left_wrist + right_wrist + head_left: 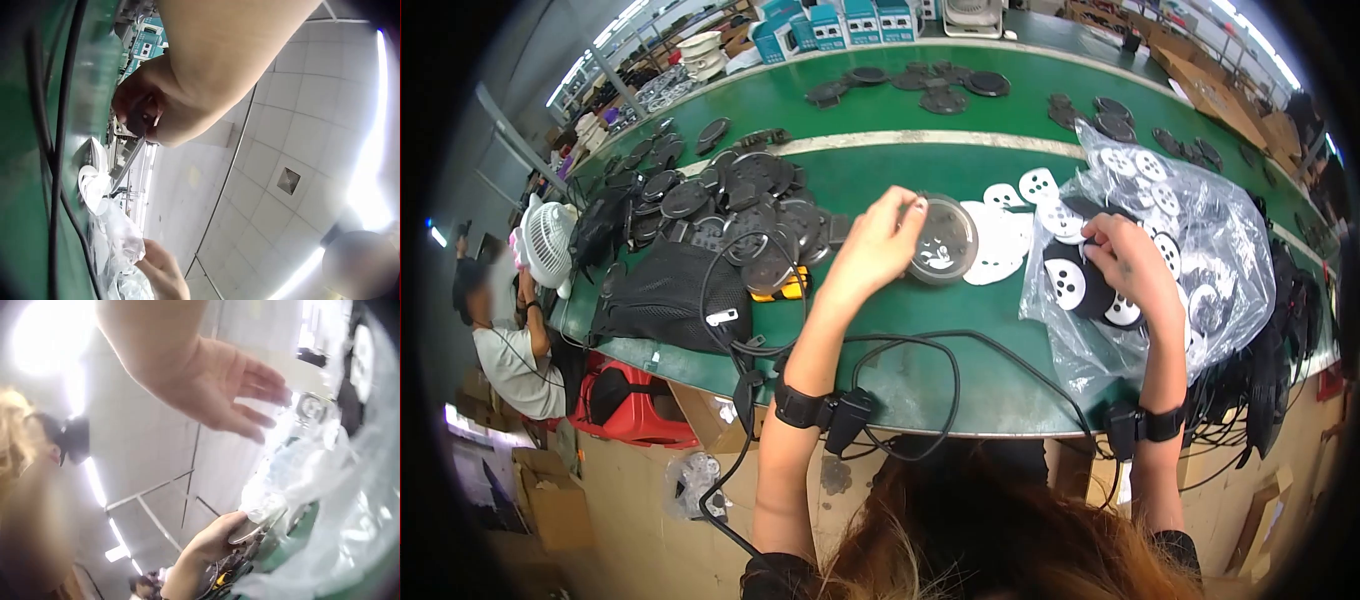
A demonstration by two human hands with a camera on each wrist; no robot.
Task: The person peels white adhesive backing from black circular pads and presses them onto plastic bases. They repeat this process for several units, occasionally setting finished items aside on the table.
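My left hand (880,240) pinches the rim of a round, dark-edged disc (941,240) above the green table. In the left wrist view, the left hand (153,103) has its fingers bent at the disc's edge (130,161). White face-shaped pieces (998,245) lie just right of the disc. Over a clear plastic bag (1220,215) of black and white pieces, my right hand (1135,265) hovers or touches, contact unclear. The right wrist view shows the right hand (219,384) with fingers extended and apart, gripping nothing visible.
Dark round parts (750,205) are heaped at the left, behind a black mesh pouch (665,295). Cables (955,385) cross the table's front edge. More dark parts (940,95) and blue boxes (860,25) stand farther back. A person (520,350) sits at far left beside a white fan (545,240).
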